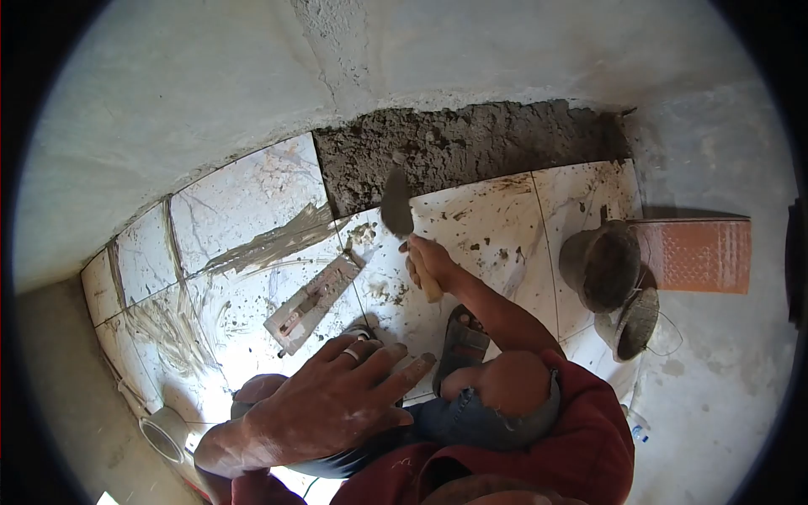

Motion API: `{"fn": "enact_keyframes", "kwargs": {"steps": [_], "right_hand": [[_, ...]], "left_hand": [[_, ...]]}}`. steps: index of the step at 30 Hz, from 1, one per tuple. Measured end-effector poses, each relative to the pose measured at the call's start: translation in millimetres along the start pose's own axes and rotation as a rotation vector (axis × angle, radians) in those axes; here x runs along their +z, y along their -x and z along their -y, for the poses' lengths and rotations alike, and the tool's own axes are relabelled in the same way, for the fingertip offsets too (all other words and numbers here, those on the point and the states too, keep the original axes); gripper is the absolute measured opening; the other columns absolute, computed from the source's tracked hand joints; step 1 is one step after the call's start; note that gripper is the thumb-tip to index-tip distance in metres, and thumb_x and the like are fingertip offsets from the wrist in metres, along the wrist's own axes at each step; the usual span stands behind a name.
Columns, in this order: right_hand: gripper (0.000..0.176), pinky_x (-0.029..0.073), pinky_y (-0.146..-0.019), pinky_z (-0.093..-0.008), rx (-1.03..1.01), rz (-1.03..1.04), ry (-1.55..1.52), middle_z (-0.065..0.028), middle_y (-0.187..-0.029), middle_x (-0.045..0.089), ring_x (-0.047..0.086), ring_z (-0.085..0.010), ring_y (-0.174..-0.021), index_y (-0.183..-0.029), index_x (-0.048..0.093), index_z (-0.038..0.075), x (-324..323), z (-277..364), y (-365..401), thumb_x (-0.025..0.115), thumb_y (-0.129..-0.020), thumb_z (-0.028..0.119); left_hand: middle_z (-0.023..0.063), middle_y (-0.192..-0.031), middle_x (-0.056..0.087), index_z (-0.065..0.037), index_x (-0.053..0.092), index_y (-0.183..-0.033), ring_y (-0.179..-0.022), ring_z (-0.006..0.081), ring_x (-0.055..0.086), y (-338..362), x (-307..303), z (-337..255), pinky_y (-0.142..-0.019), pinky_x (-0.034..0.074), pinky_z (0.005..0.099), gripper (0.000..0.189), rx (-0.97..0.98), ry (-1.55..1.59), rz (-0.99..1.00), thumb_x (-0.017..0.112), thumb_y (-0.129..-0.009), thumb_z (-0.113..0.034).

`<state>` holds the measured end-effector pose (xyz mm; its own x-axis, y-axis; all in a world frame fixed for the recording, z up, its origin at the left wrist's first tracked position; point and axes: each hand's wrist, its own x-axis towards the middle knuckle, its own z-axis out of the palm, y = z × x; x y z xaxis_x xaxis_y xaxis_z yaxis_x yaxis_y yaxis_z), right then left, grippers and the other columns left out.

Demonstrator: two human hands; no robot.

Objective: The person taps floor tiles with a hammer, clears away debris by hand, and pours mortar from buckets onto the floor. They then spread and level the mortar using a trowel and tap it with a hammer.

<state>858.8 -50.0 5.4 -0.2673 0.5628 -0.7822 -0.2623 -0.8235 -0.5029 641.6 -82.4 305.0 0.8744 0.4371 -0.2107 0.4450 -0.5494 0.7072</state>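
White tiles [252,181] cover the floor from the left, streaked with grey smears, and near the lower left a round grey pipe [164,433] shows its mouth beside the wall. Next comes a flat trowel [310,307], lying slantwise on the tiles with its handle up and nothing gripping it. Just nearer to me, my left hand [341,391] hangs palm down with the fingers spread a little apart, a ring on one of them, and it has hold of nothing. Further right, beyond the tiles, a strip of rough, dark mortar [505,139] runs along the foot of the wall. My small trowel [396,206] points away from me, its blade overlapping the near edge of that mortar in my view; whether it touches, I cannot tell. My right hand [431,265] has its fingers curled close around the wooden handle. Below it one of my sandals [465,341] stands on the tiles. Well to the right, two dirty buckets [602,265] lie tipped close together, and an orange panel [694,255] with a pale pattern sits just beyond them.
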Motion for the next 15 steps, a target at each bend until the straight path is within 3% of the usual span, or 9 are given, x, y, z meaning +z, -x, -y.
{"fn": "enact_keyframes", "kwargs": {"steps": [2, 4, 5, 6, 9, 11, 13, 15], "right_hand": [[0.039, 0.04, -0.041, -0.0321, 0.06, 0.066, 0.126, -0.0058, -0.063, 0.049, 0.045, -0.0159, -0.044, -0.102, 0.05, 0.007, 4, 6, 11, 0.04, -0.091, 0.044], [0.041, 0.039, -0.038, -0.0283, -0.009, -0.027, 0.128, -0.0039, -0.063, 0.05, 0.045, -0.0131, -0.042, -0.101, 0.053, 0.009, -12, 11, 9, 0.04, -0.09, 0.046], [0.038, 0.04, -0.039, -0.0316, -0.06, -0.113, 0.132, -0.0056, -0.063, 0.05, 0.046, -0.0153, -0.044, -0.101, 0.053, 0.009, -18, 22, 14, 0.041, -0.091, 0.043], [0.037, 0.041, -0.039, -0.0311, -0.076, -0.223, 0.099, -0.0049, -0.064, 0.05, 0.047, -0.0149, -0.044, -0.101, 0.053, 0.01, -29, 28, 11, 0.043, -0.09, 0.043], [0.035, 0.041, -0.04, -0.0296, -0.17, -0.219, -0.147, -0.0025, -0.063, 0.048, 0.046, -0.0144, -0.044, -0.099, 0.051, 0.009, -61, 45, -7, 0.041, -0.09, 0.041], [0.036, 0.041, -0.041, -0.0304, -0.136, -0.276, -0.14, -0.0035, -0.063, 0.048, 0.047, -0.0149, -0.045, -0.099, 0.05, 0.007, -53, 35, -22, 0.041, -0.09, 0.04], [0.036, 0.042, -0.042, -0.0313, -0.196, -0.232, -0.012, -0.0047, -0.062, 0.048, 0.049, -0.016, -0.047, -0.1, 0.049, 0.006, -24, 14, -22, 0.04, -0.091, 0.039], [0.037, 0.042, -0.043, -0.0319, -0.139, -0.06, 0.221, -0.0061, -0.063, 0.049, 0.05, -0.0168, -0.047, -0.1, 0.048, 0.005, 4, 1, -16, 0.039, -0.091, 0.04]], "left_hand": [[0.0125, -0.108, 0.052, -0.006, 0.043, -0.126, -0.096, 0.0269, 0.054, 3, 1, 0, -0.088, 0.04, 0.0378, 0.054, -0.001, 0.001, -0.004, 0.06, -0.082, -0.03], [0.0124, -0.108, 0.052, -0.006, 0.043, -0.126, -0.096, 0.0267, 0.054, 8, 1, 2, -0.088, 0.04, 0.038, 0.054, -0.013, 0.004, -0.029, 0.06, -0.082, -0.03], [0.0132, -0.112, 0.051, -0.006, 0.045, -0.125, -0.094, 0.0277, 0.055, 11, 1, 3, -0.085, 0.043, 0.0373, 0.054, -0.008, -0.027, -0.047, 0.061, -0.081, -0.034], [0.0139, -0.115, 0.051, -0.007, 0.047, -0.124, -0.092, 0.0286, 0.056, 15, 2, 3, -0.082, 0.046, 0.0366, 0.055, -0.005, -0.052, -0.06, 0.061, -0.081, -0.038], [0.0131, -0.116, 0.051, -0.007, 0.046, -0.125, -0.091, 0.0285, 0.056, 22, 5, 4, -0.083, 0.046, 0.0367, 0.055, -0.01, -0.023, -0.064, 0.06, -0.082, -0.038], [0.0129, -0.116, 0.051, -0.007, 0.045, -0.126, -0.091, 0.0285, 0.056, 23, 5, 3, -0.083, 0.045, 0.0367, 0.056, -0.007, -0.023, -0.053, 0.06, -0.082, -0.038], [0.0126, -0.117, 0.05, -0.008, 0.044, -0.127, -0.092, 0.0285, 0.055, 21, 4, 4, -0.084, 0.045, 0.0368, 0.056, 0.002, -0.032, -0.035, 0.06, -0.082, -0.038], [0.0127, -0.116, 0.05, -0.008, 0.043, -0.128, -0.095, 0.0285, 0.054, 17, 3, 3, -0.085, 0.045, 0.0374, 0.056, 0.014, -0.023, -0.007, 0.059, -0.083, -0.037]]}}
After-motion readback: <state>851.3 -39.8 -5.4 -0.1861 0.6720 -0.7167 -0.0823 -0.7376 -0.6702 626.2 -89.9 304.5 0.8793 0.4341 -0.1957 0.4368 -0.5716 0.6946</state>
